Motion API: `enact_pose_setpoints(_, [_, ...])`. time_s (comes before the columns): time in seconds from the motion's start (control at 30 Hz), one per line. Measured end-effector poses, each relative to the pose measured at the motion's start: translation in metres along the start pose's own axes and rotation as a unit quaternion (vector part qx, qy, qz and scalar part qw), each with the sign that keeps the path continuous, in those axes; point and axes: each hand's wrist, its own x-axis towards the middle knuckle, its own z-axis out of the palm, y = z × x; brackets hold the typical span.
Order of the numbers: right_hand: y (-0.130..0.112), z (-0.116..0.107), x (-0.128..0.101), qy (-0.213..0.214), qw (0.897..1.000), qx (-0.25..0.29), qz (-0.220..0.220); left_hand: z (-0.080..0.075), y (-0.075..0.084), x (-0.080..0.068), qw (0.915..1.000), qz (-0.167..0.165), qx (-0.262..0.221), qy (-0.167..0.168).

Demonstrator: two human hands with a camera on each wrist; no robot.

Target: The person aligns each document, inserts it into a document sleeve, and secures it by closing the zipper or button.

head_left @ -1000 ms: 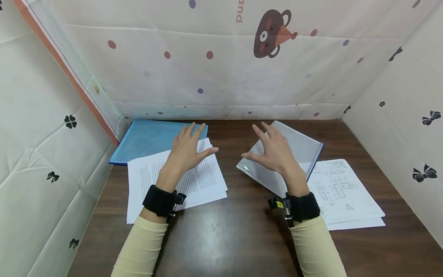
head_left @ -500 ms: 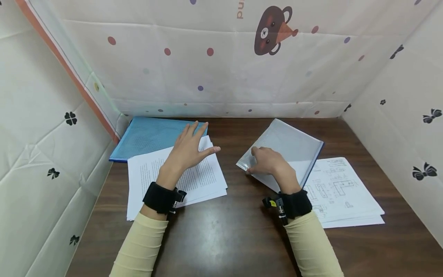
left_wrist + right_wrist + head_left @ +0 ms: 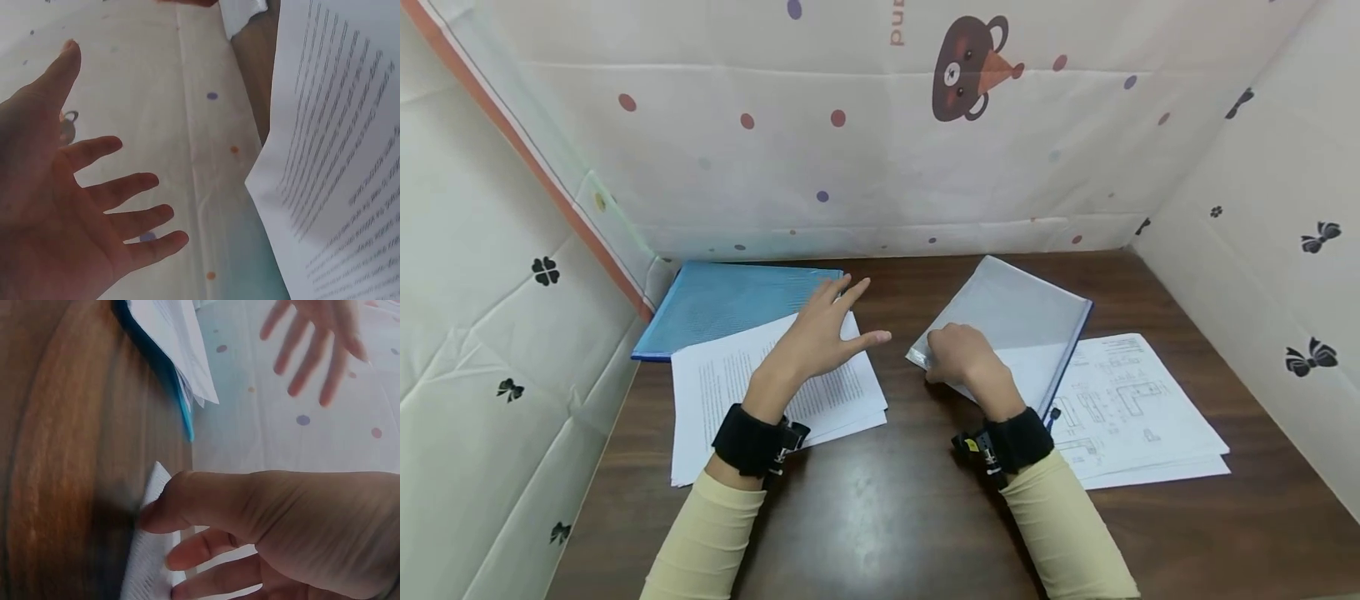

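My right hand (image 3: 961,357) grips the near left edge of a whitish translucent document folder (image 3: 1026,308) with a dark blue spine. In the right wrist view the thumb lies at the edge of this folder (image 3: 147,575) and the fingers curl on its other side. My left hand (image 3: 822,335) hovers over the right part of a stack of text-printed sheets (image 3: 718,396), fingers spread and holding nothing. The left wrist view shows the same spread fingers beside the printed sheets (image 3: 344,137).
A blue textured folder (image 3: 737,296) lies at the back left, partly under the printed sheets. Sheets with technical drawings (image 3: 1142,408) lie at the right, partly beneath the whitish folder. Patterned cloth walls (image 3: 880,167) enclose the brown table (image 3: 857,517) at the back and sides.
My right hand, earlier spread above the whitish folder, has come down to its left edge and curled its fingers there. My left hand stays spread, shifted slightly right.
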Motion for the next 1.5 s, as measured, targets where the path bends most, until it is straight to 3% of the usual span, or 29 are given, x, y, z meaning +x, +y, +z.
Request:
enact_pose_setpoints(0.23, [0.005, -0.01, -0.002, 0.023, 0.999, 0.037, -0.006, 0.011, 0.011, 0.0, 0.9992, 0.024, -0.021, -0.025])
enact_pose_setpoints(0.4, [0.006, -0.023, -0.012, 0.045, 0.996, 0.069, -0.031, 0.021, 0.018, 0.002, 0.9963, 0.073, -0.028, -0.036])
enact_pose_setpoints(0.53, [0.001, -0.034, -0.022, 0.072, 0.99, 0.101, -0.073, 0.027, 0.021, 0.005, 0.9926, 0.111, -0.042, -0.022])
enact_pose_setpoints(0.67, [-0.006, -0.041, -0.028, 0.092, 0.982, 0.125, -0.112, 0.032, 0.023, 0.007, 0.9906, 0.125, -0.055, 0.003])
enact_pose_setpoints(0.83, [-0.009, -0.043, -0.029, 0.089, 0.978, 0.143, -0.122, 0.036, 0.024, 0.009, 0.9884, 0.137, -0.059, 0.027])
enact_pose_setpoints(1.03, [-0.013, -0.04, -0.029, 0.065, 0.978, 0.149, -0.129, 0.038, 0.022, 0.01, 0.9886, 0.131, -0.051, 0.055])
enact_pose_setpoints(1.2, [-0.018, -0.042, -0.032, 0.071, 0.979, 0.148, -0.125, 0.034, 0.013, 0.01, 0.9908, 0.113, -0.044, 0.06])
enact_pose_setpoints(1.37, [-0.018, -0.057, -0.048, 0.146, 0.978, 0.098, -0.108, 0.025, 0.002, 0.01, 0.9912, 0.089, -0.052, 0.083])
enact_pose_setpoints(1.5, [-0.01, -0.076, -0.065, 0.227, 0.969, 0.044, -0.09, 0.014, -0.008, 0.008, 0.9908, 0.058, -0.077, 0.095])
